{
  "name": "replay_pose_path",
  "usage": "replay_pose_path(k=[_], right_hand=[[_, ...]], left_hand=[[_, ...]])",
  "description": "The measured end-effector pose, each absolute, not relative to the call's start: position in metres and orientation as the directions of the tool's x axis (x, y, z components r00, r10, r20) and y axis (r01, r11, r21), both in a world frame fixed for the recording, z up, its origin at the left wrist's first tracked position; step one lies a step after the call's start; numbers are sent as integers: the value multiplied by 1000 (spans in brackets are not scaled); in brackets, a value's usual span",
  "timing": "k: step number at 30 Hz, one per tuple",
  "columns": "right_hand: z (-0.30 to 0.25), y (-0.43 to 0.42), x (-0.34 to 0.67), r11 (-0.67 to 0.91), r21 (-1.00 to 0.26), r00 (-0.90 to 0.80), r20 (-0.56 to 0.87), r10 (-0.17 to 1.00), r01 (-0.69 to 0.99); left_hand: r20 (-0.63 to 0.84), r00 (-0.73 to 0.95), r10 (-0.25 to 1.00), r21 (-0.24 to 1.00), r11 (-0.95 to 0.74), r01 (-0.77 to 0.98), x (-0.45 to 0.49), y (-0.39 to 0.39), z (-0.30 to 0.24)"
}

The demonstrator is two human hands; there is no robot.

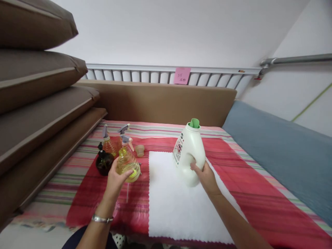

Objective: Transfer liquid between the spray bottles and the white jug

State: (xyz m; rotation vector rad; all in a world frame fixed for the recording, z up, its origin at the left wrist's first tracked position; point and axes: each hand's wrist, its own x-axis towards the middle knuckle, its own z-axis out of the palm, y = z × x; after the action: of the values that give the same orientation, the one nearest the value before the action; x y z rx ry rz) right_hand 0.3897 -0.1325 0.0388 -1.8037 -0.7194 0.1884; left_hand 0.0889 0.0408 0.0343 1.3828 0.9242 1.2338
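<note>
My left hand [119,174] is closed around a clear yellow bottle [129,165] with an open neck and some yellow liquid low inside. My right hand [203,172] grips the moulded handle of a large pale-green detergent jug [187,155]. The jug has no cap on, and a green pour spout shows in its mouth. It stands upright or nearly so over a white scalloped cloth [171,207]; whether its base touches cannot be told. Just behind the yellow bottle are a spray trigger head [126,139] and another spray bottle [109,144]. A dark pump bottle [104,162] stands left of my left hand.
A small beige cup [139,150] sits near the bottles. Red plastic sheeting [88,197] covers part of a striped cloth [62,188]. Brown cushions [38,103] are stacked at the left, a brown board [160,100] stands behind, and a blue-grey panel [280,138] lines the right.
</note>
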Motion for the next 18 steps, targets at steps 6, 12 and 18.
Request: replay_pose_path(k=[6, 12, 18], right_hand=[[57, -172, 389, -71, -853, 811, 462, 359, 517], [54, -150, 336, -98, -832, 454, 196, 869, 547], [20, -65, 269, 14, -695, 130, 154, 979, 719]], left_hand=[[249, -62, 967, 968, -248, 18, 53, 27, 36], [232, -155, 960, 970, -241, -41, 40, 23, 41], [206, -133, 969, 976, -213, -35, 41, 27, 45]])
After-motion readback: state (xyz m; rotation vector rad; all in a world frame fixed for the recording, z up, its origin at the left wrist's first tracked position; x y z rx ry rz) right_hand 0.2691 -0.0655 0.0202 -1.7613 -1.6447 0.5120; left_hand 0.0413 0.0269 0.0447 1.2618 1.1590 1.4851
